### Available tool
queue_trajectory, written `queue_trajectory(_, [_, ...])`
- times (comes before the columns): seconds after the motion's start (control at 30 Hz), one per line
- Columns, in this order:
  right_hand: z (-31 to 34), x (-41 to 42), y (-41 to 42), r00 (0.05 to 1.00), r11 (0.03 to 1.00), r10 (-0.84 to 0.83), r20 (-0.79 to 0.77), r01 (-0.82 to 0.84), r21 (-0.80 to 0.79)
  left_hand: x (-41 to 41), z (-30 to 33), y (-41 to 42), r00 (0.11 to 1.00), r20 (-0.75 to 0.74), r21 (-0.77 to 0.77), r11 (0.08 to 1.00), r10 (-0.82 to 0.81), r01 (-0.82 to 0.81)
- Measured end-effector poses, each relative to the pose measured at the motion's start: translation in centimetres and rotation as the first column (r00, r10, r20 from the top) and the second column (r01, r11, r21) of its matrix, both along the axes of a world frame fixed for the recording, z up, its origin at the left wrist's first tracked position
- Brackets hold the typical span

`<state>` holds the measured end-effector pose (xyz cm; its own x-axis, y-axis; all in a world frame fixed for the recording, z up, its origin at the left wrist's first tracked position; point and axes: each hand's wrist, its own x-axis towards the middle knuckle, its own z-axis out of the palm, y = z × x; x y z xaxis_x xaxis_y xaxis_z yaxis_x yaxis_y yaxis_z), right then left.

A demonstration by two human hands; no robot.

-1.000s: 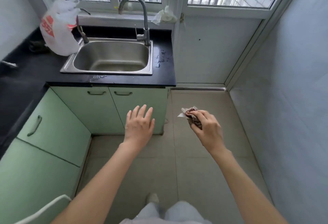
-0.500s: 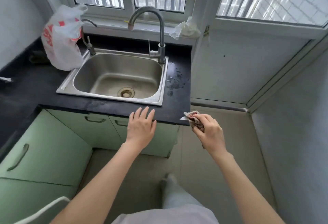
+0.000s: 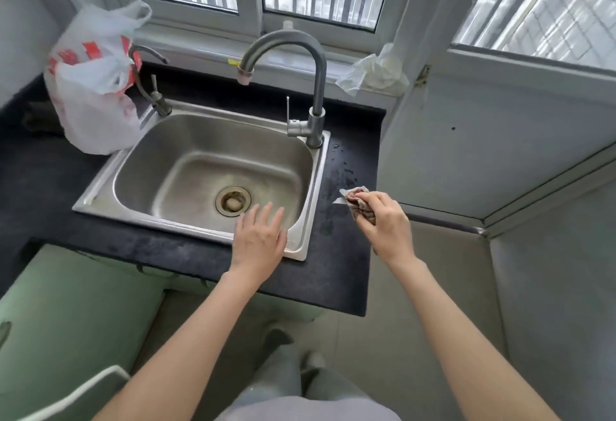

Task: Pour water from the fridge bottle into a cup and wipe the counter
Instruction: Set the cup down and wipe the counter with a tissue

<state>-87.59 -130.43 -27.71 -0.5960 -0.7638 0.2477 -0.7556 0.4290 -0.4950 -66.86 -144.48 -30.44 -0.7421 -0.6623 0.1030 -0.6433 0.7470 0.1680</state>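
The black counter [image 3: 343, 254] surrounds a steel sink [image 3: 213, 174]. Water drops lie on the counter strip right of the sink, near the tall tap [image 3: 313, 87]. My right hand [image 3: 383, 224] grips a crumpled brownish cloth [image 3: 356, 200] above that strip, by the counter's right edge. My left hand [image 3: 258, 240] hovers flat with fingers spread over the sink's front right rim and holds nothing. No bottle or cup is in view.
A white and red plastic bag [image 3: 93, 87] stands on the counter left of the sink, beside a smaller tap [image 3: 150, 87]. Crumpled white plastic [image 3: 373, 70] sits on the window sill. Green cabinets [image 3: 66, 320] run below the counter. Tiled floor and a wall lie to the right.
I have stepped closer to the sink. Both hands moved forward from in front of the cabinets to over the counter. The cloth stays in my right hand.
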Motion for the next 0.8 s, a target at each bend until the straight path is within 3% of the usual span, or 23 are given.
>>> queue_trajectory(0.27, [-3.6,-1.4,-6.6,0.998,0.993,-0.067,0.023,0.064,0.094,-3.1,-1.2,-6.0,0.996,0.049,0.083,0.994,-0.07,0.066])
queue_trajectory(0.53, [-7.8,-0.1,-6.5,0.985,0.966,-0.166,0.054,0.152,0.207,-5.0,-4.0,-7.4,0.978,0.038,0.103,0.975,-0.203,0.199])
queue_trajectory(0.8, [-5.5,1.8,-0.8,0.92,0.919,-0.391,0.024,0.389,0.056,-8.0,-2.5,-4.0,0.921,0.012,0.102,0.917,-0.389,0.386])
